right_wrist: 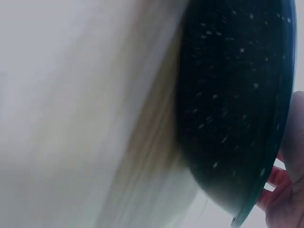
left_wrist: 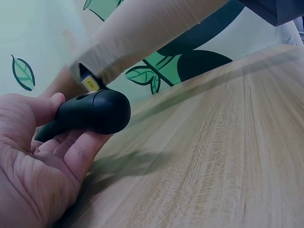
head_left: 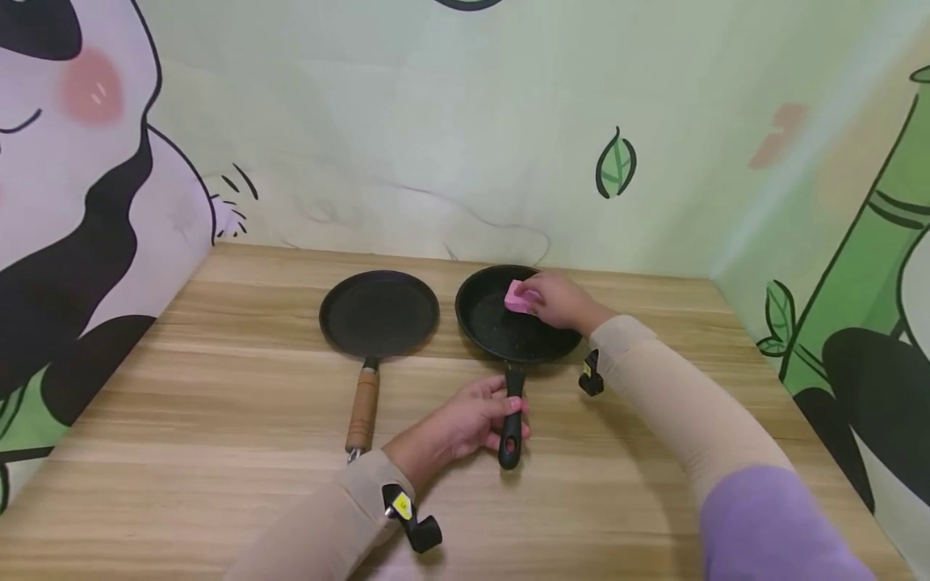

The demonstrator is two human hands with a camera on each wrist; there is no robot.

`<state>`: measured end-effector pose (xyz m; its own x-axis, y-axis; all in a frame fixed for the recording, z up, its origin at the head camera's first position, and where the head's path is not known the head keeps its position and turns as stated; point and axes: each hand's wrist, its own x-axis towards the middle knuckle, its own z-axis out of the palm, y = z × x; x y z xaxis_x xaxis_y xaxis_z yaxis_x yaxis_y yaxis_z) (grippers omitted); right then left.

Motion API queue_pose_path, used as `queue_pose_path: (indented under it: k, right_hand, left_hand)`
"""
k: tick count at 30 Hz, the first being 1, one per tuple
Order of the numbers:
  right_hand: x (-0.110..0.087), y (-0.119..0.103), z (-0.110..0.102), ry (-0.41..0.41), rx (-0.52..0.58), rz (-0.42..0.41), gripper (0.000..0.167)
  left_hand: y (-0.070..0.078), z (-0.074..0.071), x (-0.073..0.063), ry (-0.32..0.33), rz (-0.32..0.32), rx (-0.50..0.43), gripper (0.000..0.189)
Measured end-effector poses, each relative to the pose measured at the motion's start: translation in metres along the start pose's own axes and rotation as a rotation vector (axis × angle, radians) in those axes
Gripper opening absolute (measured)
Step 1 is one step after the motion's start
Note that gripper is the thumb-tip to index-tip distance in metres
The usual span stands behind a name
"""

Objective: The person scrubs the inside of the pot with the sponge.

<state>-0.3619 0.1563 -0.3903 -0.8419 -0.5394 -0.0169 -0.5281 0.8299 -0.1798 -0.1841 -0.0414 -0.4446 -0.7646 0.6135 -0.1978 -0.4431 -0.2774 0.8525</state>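
Observation:
A black frying pan (head_left: 487, 327) stands on the wooden table, its black handle (head_left: 513, 436) pointing toward me. My left hand (head_left: 475, 420) grips that handle, thumb on top and fingers beneath; the left wrist view shows the rounded handle end (left_wrist: 111, 111) sticking out past the fingers. Inside the pan, my right hand (head_left: 563, 300) pinches a pink sponge (head_left: 519, 298) against the inner surface. In the right wrist view the speckled outside of the pan (right_wrist: 232, 104) fills the middle, part of the right hand (right_wrist: 289, 190) shows beyond the rim, and the sponge is hidden.
Left of the frying pan lies a flat black pan (head_left: 379, 313) with a wooden handle (head_left: 362, 407). The wooden table (head_left: 182, 420) meets a painted wall (head_left: 349, 161) behind both pans. More painted wall closes off the left and right sides.

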Motion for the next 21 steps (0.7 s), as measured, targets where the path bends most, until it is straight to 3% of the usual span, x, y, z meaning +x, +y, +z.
queue_pose_path:
  k: [8, 12, 21]
  right_hand:
    - [-0.037, 0.000, 0.003, 0.051, 0.014, -0.109, 0.029]
    - [-0.052, -0.010, 0.004, 0.080, 0.032, -0.107, 0.030]
    - [-0.052, -0.045, 0.019, 0.121, 0.014, -0.153, 0.029]
  left_hand:
    - [0.002, 0.001, 0.000, 0.028, -0.007, 0.027, 0.040]
    - [0.001, 0.002, 0.001, 0.027, -0.006, 0.038, 0.040]
    - [0.001, 0.001, 0.002, 0.007, 0.003, 0.041, 0.039]
